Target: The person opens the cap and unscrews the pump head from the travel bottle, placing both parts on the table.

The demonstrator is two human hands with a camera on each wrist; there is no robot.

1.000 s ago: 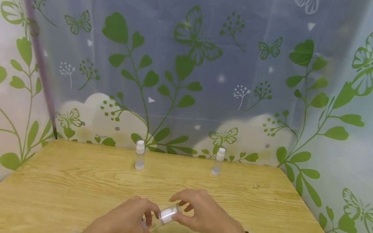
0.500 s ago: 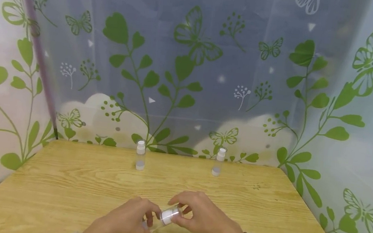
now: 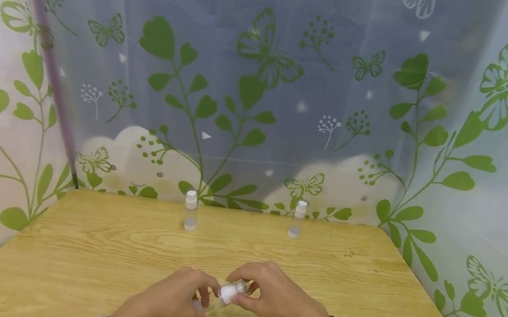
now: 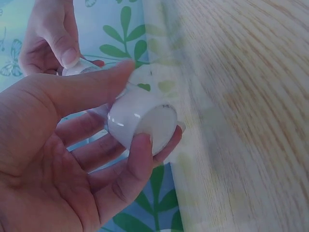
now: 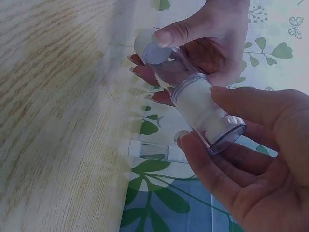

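Between the two hands, low in the head view, a small clear pump bottle (image 3: 227,292) with white parts is held at a slant above the table. My left hand (image 3: 177,294) grips its lower end; in the left wrist view the fingers and thumb lie around the white base (image 4: 145,121). With thumb and fingers, my right hand (image 3: 282,297) holds the other end by the clear cap (image 5: 227,137), which covers a white pump head (image 5: 203,106). The cap is on the bottle in the right wrist view. Part of the base is hidden by the left fingers.
Two similar pump bottles stand upright near the back edge of the wooden table (image 3: 95,250): one bottle (image 3: 191,211) left of centre, the other bottle (image 3: 296,221) to the right. A leaf-and-butterfly printed curtain (image 3: 259,117) rises behind and on both sides.
My right hand has shifted slightly down and left, and its fingers have turned a little on the capped end. The left hand has stayed almost still. The standing bottles have not moved.
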